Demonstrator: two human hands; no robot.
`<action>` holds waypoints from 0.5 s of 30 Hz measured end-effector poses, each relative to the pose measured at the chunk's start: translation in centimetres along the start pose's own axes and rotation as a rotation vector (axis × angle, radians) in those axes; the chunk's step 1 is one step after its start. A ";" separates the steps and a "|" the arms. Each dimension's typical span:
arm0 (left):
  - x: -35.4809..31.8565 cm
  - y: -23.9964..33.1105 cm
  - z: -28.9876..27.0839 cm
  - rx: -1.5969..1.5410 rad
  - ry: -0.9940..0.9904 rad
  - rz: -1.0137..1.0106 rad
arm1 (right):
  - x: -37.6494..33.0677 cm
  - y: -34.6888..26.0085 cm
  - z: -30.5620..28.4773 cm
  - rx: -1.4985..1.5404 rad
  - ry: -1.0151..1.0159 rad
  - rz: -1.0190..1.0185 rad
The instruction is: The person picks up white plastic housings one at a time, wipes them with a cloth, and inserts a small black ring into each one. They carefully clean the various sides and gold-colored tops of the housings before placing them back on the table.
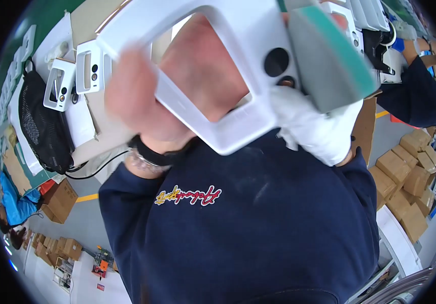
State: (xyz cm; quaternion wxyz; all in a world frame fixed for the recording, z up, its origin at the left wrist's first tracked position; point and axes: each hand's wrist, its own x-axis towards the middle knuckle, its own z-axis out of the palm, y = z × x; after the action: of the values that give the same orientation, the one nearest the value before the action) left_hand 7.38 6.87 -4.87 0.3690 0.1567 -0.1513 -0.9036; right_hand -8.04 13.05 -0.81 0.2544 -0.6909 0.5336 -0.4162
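A white plastic housing (228,139) with a large four-sided opening and two dark round holes is held up close. My left hand (134,91), bare and blurred, grips its left side; the palm shows through the opening. A black band and a beaded bracelet circle that wrist. My right hand (314,124), in a white glove, is closed around a grey block with a teal layer (329,61). That block lies against or just beside the housing's right edge; contact is unclear. Most of the right fingers are hidden behind it.
Similar white housings (58,86) lie on the table at left, beside a black mesh bag (45,121) and a black cable (96,175). More white parts (367,15) stand at upper right. A co-worker's dark sleeve (413,96) is at right, above stacked cardboard boxes (405,172).
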 end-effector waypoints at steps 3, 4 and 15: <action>0.3 -1.4 1.9 -0.117 -0.087 0.317 | 0.6 -0.5 -0.5 -0.103 -0.079 -0.089; 0.4 -1.5 2.2 -0.158 -0.117 0.424 | 0.8 -0.7 -0.8 -0.138 -0.107 -0.120; -0.2 -0.4 2.3 -0.100 -0.034 0.186 | 0.4 -1.1 -4.4 -0.448 -0.353 -0.329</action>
State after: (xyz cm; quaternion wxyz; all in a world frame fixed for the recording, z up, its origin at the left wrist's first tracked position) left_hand 6.31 7.64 -2.97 0.4559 0.1081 -0.1259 -0.8744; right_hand -11.09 13.38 2.52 0.1140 -0.8680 0.4410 -0.1979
